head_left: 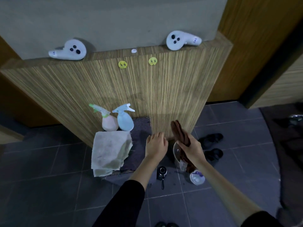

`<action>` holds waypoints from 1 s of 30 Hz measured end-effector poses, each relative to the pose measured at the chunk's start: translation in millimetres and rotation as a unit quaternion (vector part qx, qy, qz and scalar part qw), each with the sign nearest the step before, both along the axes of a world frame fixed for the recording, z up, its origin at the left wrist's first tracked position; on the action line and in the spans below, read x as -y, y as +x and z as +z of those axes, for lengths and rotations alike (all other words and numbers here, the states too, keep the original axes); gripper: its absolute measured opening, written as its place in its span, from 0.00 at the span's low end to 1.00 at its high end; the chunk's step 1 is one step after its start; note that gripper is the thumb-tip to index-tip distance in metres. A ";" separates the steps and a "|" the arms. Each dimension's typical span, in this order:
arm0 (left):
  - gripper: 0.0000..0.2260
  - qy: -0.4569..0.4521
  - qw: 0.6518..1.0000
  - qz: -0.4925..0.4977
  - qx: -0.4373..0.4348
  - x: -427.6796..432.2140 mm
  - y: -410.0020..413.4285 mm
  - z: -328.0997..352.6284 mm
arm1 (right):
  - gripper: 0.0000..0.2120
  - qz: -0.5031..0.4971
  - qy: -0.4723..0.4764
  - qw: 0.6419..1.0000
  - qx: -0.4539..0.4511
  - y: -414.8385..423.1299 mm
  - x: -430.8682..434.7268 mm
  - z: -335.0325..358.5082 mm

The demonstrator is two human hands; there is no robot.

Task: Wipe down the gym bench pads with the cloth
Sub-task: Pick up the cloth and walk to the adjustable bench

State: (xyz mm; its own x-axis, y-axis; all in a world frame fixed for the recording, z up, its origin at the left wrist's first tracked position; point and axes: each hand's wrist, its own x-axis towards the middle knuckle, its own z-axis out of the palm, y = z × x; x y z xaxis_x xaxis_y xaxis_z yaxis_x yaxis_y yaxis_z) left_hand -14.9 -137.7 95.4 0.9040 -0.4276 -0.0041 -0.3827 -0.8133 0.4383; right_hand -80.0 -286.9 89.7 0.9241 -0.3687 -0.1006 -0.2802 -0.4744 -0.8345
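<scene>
1. Here, the right hand [191, 149] gripped the brown cloth [179, 131] over a bowl [175, 150] on the tiled floor [57, 185].
2. The left hand [155, 145] hovered just beside it, near the wooden panel [131, 89], fingers loosely spread.

There were two spray bottles [110, 122] [125, 121], two controllers [68, 50] [177, 40], two stickers [122, 64] [152, 61], two sandals [211, 140] [213, 154], one brown cloth [178, 131], one pale cloth [109, 149].

Dark brown fabric cloth [179, 133], bunched lengthwise into a long, thick roll. Gripped round its middle by the right hand [192, 150], fingers wrapped about it. Held tilted, upper end pointing up and left in front of the striped wooden panel [147, 87], lower end trailing down into a clear round bowl [175, 149] on the grey tiled floor [65, 177].
</scene>
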 end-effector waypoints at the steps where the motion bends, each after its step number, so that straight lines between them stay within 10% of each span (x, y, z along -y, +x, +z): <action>1: 0.12 0.002 1.000 -0.011 0.006 4.2 -5.5 6.6 | 0.26 -0.009 0.004 1.000 0.005 -7.8 4.2 7.3; 30: 0.12 -0.009 0.923 -0.367 0.119 226.3 -139.7 87.3 | 0.28 -0.287 -0.011 0.956 0.055 -234.9 157.9 81.3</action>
